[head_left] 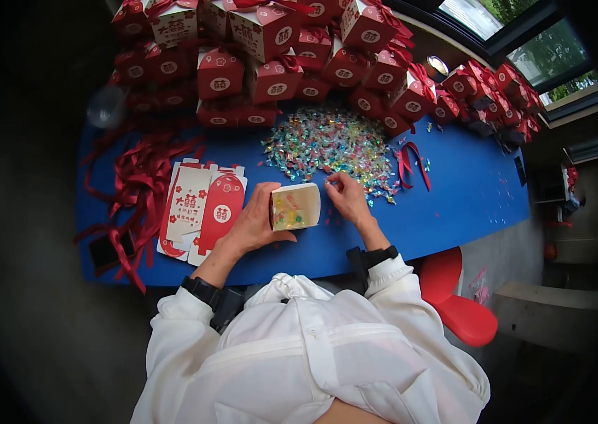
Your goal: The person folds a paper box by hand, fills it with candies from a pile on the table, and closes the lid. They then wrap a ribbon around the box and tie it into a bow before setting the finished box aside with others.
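My left hand [251, 224] is wrapped around the left side and bottom of an open gift box [312, 208], tilted so its mouth faces me. Several wrapped candies [288, 212] lie inside the box. Just to the right of it is my right hand [348, 199], its fingers curled in a pinch; whatever they hold, if anything, is too small to make out. Beyond both hands spreads a large heap of shiny wrapped candies [331, 145]. Flat, unfolded red-and-white boxes [203, 208] lie left of my left hand.
Red ribbons [136, 191] lie tangled at the left of the blue table [447, 191], over a dark flat object [110, 249]. Finished red boxes [271, 78] are stacked along the back. One loose ribbon [413, 164] is right of the heap. A red chair [458, 300] stands at the front right.
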Demonstrator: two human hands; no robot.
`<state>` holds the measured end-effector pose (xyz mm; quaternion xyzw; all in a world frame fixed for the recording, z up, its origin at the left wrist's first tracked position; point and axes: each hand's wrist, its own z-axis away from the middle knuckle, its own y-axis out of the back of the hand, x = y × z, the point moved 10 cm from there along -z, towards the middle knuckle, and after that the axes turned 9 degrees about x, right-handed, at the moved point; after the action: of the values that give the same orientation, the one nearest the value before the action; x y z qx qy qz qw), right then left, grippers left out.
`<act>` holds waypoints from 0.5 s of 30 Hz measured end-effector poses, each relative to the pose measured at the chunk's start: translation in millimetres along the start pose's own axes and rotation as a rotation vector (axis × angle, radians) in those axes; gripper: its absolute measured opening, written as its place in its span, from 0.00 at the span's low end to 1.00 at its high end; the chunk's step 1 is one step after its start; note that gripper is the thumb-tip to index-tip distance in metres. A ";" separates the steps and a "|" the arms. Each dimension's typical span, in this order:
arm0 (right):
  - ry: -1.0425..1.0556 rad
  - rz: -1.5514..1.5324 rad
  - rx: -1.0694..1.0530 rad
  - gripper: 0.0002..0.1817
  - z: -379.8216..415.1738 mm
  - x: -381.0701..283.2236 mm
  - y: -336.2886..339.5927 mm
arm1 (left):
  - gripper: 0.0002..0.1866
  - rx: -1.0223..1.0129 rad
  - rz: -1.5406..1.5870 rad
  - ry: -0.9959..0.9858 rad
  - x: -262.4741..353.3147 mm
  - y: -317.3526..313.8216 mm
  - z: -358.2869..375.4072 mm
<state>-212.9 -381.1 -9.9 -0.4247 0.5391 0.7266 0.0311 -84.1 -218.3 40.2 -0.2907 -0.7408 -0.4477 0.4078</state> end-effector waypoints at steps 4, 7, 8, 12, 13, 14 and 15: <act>-0.032 -0.597 0.077 0.08 12.3 -55.0 51.5 | 0.54 0.006 -0.020 0.008 4.7 -1.5 -3.9; 0.199 -0.613 -0.272 0.09 33.8 -103.1 38.9 | 0.54 -0.003 -0.013 0.021 2.9 -3.5 -4.3; 0.199 -0.615 -0.272 0.09 30.1 -100.8 33.5 | 0.54 -0.006 -0.012 0.031 1.6 -3.5 -4.0; 0.083 -0.450 0.008 0.09 -10.3 -48.3 12.3 | 0.54 -0.006 -0.013 0.045 0.0 -2.7 -0.3; 0.125 -0.242 -0.008 0.09 -13.9 -41.0 -1.4 | 0.54 -0.004 -0.012 0.031 -0.7 -2.7 0.7; 0.127 -0.245 -0.008 0.09 -15.0 -32.2 -12.3 | 0.54 -0.003 -0.010 0.016 -1.0 -2.6 1.2; 0.277 -0.105 0.075 0.09 -13.1 -41.0 -12.4 | 0.54 0.000 -0.014 0.015 -2.1 -1.9 1.7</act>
<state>-172.9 -369.6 6.6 -0.5470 0.5422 0.6378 0.0101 -85.0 -217.8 37.1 -0.2820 -0.7397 -0.4526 0.4105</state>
